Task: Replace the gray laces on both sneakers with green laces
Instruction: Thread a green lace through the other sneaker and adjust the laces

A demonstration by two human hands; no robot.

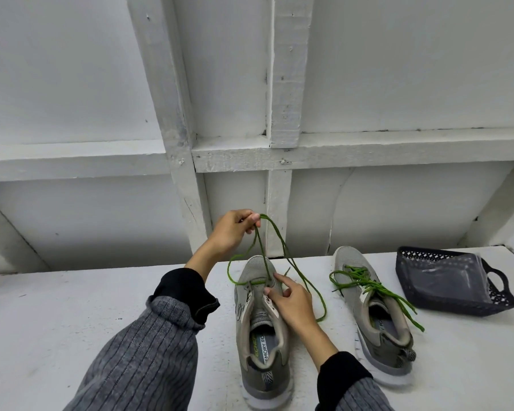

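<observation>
Soft, even, cool light fills the scene, leaving only faint shadows under the two grey mesh sneakers (263, 324) on the white painted table (72, 307). No glare. Focus is fairly sharp; wide-angle distortion bends the white wooden wall beams (285, 69) toward the edges

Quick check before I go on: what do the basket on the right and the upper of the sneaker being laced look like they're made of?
Basket: dark moulded plastic, judging by its lattice walls and cut-out handle. Sneaker: toe looks like matte grey knit mesh, with a fine woven texture; smoother trim near the eyelets, material unclear.
</observation>
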